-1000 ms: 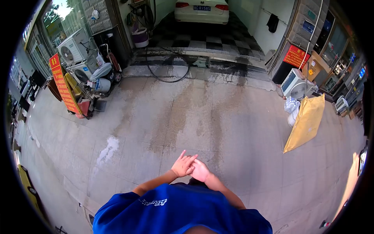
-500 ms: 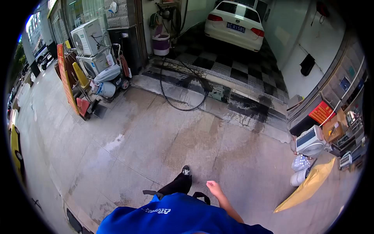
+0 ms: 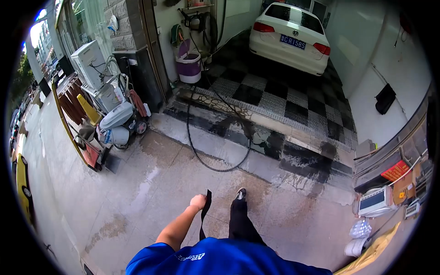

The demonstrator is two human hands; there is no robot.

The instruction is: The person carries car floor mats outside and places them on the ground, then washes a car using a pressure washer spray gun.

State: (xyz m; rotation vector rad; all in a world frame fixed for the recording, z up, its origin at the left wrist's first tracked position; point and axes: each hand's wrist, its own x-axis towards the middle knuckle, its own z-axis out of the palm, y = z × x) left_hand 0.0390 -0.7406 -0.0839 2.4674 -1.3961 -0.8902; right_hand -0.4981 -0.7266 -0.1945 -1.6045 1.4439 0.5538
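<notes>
My left hand (image 3: 198,201) reaches forward below the middle of the view, its fingers curled closed. A black strap (image 3: 206,213) runs up from the front of my blue shirt (image 3: 220,256) and lies right against the finger side of this hand; I cannot tell whether the fingers grip it. My right hand is out of sight. Ahead on the ground a black hose (image 3: 215,170) makes a wide loop from the garage step onto the paving. My shoe (image 3: 240,194) is on the paving, to the right of the hand.
A white car (image 3: 291,39) stands inside the garage on a checkered floor. Beside the doorway is a purple bucket (image 3: 188,68). Left are a pressure washer (image 3: 121,117) and air-conditioner units (image 3: 89,62). A white appliance (image 3: 376,201) and yellow sheet (image 3: 378,247) lie right.
I have moved forward, so the hose, step and car are nearer. My right hand has left the view, and my left hand has come in beside the strap.
</notes>
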